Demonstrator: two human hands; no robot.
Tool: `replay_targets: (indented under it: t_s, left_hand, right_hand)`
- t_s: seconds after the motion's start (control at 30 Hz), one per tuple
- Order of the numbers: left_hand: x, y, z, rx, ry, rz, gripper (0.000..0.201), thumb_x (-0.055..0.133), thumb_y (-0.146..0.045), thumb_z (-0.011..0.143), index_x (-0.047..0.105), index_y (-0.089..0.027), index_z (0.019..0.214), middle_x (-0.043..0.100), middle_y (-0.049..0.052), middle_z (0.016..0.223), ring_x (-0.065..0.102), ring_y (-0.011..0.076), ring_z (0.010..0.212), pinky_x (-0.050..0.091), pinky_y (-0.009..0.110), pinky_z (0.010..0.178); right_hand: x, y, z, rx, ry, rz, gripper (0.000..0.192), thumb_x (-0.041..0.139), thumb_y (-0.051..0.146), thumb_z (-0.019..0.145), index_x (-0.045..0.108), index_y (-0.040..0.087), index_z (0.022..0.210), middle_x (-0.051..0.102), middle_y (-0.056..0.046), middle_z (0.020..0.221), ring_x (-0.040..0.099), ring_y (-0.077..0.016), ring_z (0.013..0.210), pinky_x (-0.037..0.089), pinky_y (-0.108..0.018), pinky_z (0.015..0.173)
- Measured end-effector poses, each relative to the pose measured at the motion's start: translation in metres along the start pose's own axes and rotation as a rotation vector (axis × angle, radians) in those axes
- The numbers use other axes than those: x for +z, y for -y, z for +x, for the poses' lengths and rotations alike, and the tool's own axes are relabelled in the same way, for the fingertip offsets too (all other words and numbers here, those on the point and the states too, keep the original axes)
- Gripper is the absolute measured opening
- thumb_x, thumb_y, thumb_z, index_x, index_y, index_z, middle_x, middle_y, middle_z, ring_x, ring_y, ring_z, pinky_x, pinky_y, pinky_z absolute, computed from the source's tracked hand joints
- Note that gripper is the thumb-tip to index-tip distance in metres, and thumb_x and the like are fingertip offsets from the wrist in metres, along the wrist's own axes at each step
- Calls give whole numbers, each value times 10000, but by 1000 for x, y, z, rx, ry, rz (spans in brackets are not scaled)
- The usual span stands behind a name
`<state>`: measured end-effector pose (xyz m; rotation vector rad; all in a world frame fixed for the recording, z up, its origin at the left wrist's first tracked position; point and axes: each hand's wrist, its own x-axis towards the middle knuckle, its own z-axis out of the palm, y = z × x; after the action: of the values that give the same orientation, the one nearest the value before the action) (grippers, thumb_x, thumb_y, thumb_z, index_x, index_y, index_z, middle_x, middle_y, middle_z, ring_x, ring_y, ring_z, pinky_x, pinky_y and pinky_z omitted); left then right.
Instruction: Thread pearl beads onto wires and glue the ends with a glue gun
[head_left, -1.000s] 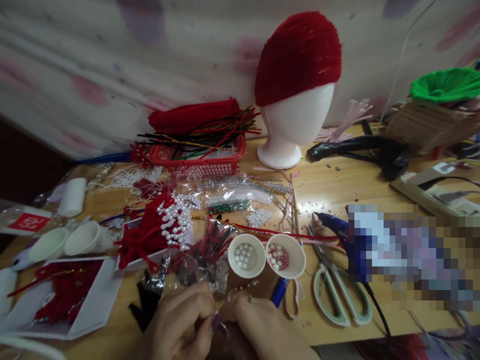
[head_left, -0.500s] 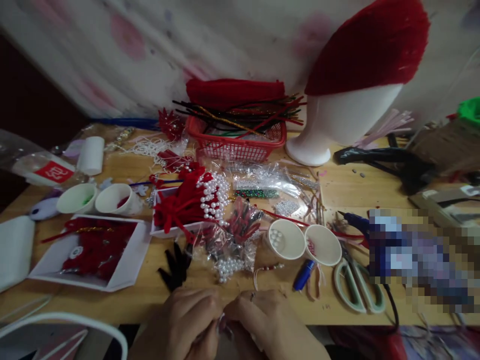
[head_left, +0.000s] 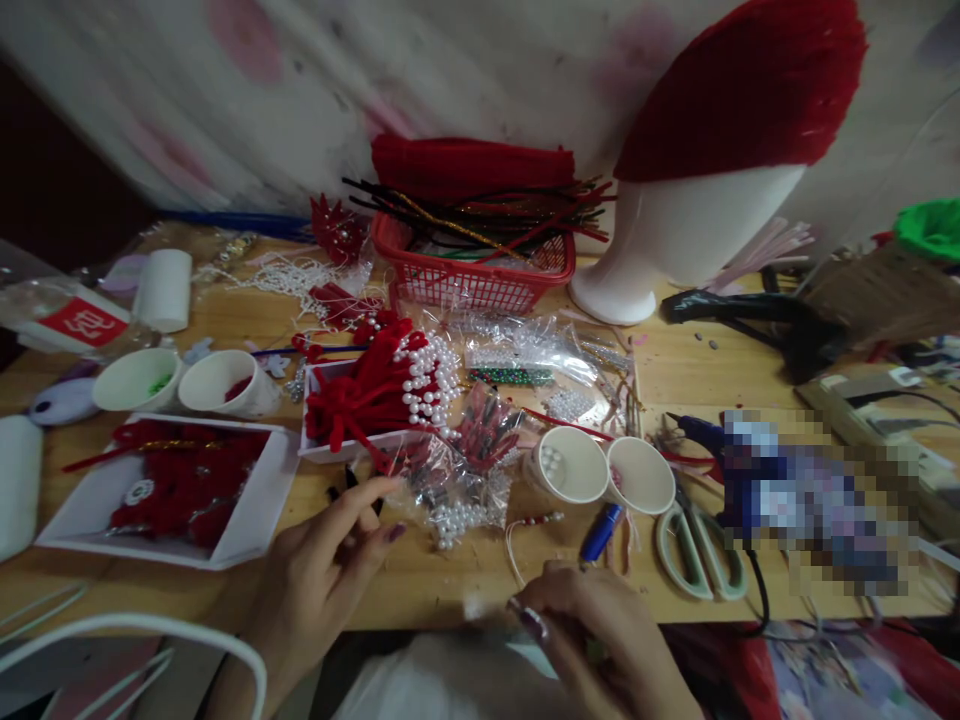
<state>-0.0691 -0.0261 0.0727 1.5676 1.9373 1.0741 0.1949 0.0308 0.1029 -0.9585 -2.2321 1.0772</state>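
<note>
Currently, left hand: lower centre-left of the frame, fingers spread apart and holding nothing; fingertips reach over black pieces on the table, just beside a clear bag of beads.
Right hand: bottom centre-right, at the near table edge; fingers curled inward, thumb against them; whether they pinch anything, cannot tell.
Thread with beads: loops on the table just above the right hand, near a blue tube.
Paper cups: two, side by side, centre-right; the left one holds pearls.
White tray: lower left, red pieces inside.
Scissors: right of the cups, lying flat.
Red basket: upper centre, full of fuzzy stems.
Foam head: upper right, wearing a red cap.
</note>
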Motion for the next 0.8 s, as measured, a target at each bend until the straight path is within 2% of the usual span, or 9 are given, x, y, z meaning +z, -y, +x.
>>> replay_targets:
  t_s: [0.07,0.2,0.3,0.43,0.57,0.7,0.8]
  left_hand:
    - [7,5,8,-22,67,23,293,604,-319,963,699,-248,1231,601,-108,586,562,91,438,459,177,493]
    - [14,6,12,-103,60,11,117,606,-265,923,720,-255,945,651,-93,548,631,113,455,503,188,513]
    - [4,7,4,-81,4,8,67,649,-281,914,715,-269,906,734,-79,622,710,127,518,543,187,544]
    - [-22,11,-8,-123,-176,166,138,684,-404,905,729,-315,1000,757,-75,712,716,144,576,560,220,609]
    - [-42,14,-3,-153,-164,400,221,601,-460,923,730,-343,1059,704,-80,694,672,165,567,515,266,618]
    - [-42,7,-1,-132,-174,486,425,578,-413,934,658,-306,1337,592,-103,606,610,154,525,478,262,600]
    - [-28,-8,-11,-66,-305,425,488,610,-361,954,593,-245,1427,546,-113,577,548,127,484,495,235,590]
  right_hand:
    - [-4,-7,-5,21,-86,4,157,571,164,1022,639,304,1031,698,39,758,661,-141,632,503,-236,600]
    - [-4,-18,-11,93,-227,2,138,567,202,1023,670,293,1004,683,23,735,635,-151,603,477,-232,537]
    - [-5,-20,-10,41,-249,-20,159,571,165,1001,676,284,1007,698,21,732,639,-150,583,483,-230,537]
    - [-4,-21,-7,-48,-249,-42,204,586,116,974,668,287,1050,752,18,792,695,-143,624,513,-209,584]
    - [3,-27,-5,-17,-216,11,196,549,126,1001,652,277,1074,738,16,796,701,-146,666,515,-207,624]
    - [7,-34,-1,33,-121,16,181,495,146,1033,648,240,1053,760,-26,884,721,-167,745,527,-228,671]
    - [8,-37,-1,116,-89,37,169,471,177,1057,633,227,1057,743,-19,859,693,-161,719,515,-222,657]
